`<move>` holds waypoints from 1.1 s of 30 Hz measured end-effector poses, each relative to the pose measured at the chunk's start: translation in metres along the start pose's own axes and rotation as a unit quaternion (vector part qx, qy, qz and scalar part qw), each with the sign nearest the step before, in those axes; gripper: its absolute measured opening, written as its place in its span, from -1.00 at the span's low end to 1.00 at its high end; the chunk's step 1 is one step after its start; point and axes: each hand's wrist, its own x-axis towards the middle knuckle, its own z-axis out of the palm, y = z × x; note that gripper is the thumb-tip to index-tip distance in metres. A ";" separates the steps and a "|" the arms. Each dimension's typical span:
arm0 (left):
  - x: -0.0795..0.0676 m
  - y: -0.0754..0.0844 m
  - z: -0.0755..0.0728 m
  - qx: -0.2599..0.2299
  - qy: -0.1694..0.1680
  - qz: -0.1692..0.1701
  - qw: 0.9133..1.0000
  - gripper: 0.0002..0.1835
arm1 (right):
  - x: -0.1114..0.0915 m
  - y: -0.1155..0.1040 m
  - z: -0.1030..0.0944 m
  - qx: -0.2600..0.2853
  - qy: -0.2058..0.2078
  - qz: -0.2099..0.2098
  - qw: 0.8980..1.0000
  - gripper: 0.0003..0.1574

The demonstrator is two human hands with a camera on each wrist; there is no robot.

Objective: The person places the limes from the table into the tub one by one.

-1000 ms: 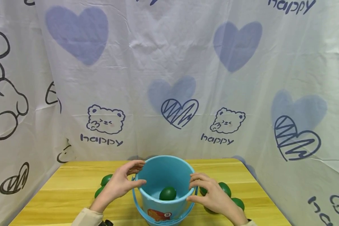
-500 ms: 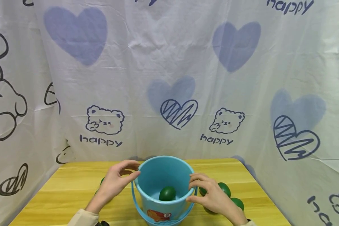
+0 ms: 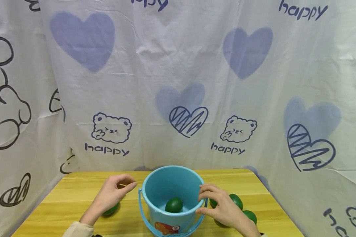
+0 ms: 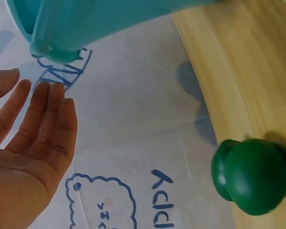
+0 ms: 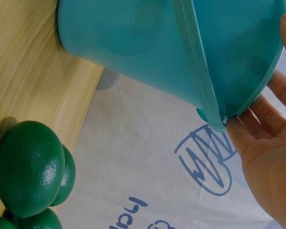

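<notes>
A light blue bucket (image 3: 173, 215) stands on the table, with a picture on its front and its handle hanging down. Inside lies a glossy green egg-shaped object (image 3: 174, 205). My right hand (image 3: 222, 205) holds the bucket's right rim; in the right wrist view the fingertips meet the rim and the thumb lies farther along it. To the left of the bucket, apart from it, my left hand (image 3: 111, 194) hovers with loosely bent fingers and holds nothing. Beneath it are green egg-shaped objects (image 4: 257, 176), partly hidden by the wrist in the head view.
Several more green egg-shaped objects (image 3: 235, 201) lie right of the bucket, partly behind the right hand. The wooden table (image 3: 62, 205) meets a white cloth (image 3: 178, 59) printed with hearts and bears at the back and sides.
My left hand has come away from the bucket's left rim and moved left, over the green objects there. My right hand stays at the right rim.
</notes>
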 end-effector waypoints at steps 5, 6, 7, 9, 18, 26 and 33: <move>-0.002 -0.010 -0.003 0.011 -0.017 -0.012 1.000 -0.89 | -0.002 0.002 0.002 0.000 -0.002 0.001 1.000 -0.75; -0.002 -0.011 -0.003 0.012 -0.019 -0.016 1.000 -0.89 | -0.002 0.002 0.002 0.001 -0.004 0.000 1.000 -0.75; -0.002 -0.013 -0.003 0.014 -0.020 -0.019 1.000 -0.89 | -0.002 0.001 0.002 0.002 -0.004 0.000 1.000 -0.75; -0.003 -0.015 -0.005 0.021 -0.022 -0.022 0.999 -0.89 | -0.001 0.001 0.002 0.003 -0.005 0.003 1.000 -0.75; -0.005 -0.028 -0.012 0.050 -0.007 -0.035 0.998 -0.90 | 0.001 0.000 0.000 0.009 -0.005 -0.001 1.000 -0.76; -0.010 -0.043 -0.019 0.080 -0.001 -0.077 0.994 -0.87 | 0.001 -0.002 -0.001 0.008 -0.004 -0.008 1.000 -0.77; -0.013 -0.059 -0.026 0.109 -0.015 -0.127 0.986 -0.73 | 0.000 -0.002 -0.001 0.018 -0.010 -0.007 1.000 -0.78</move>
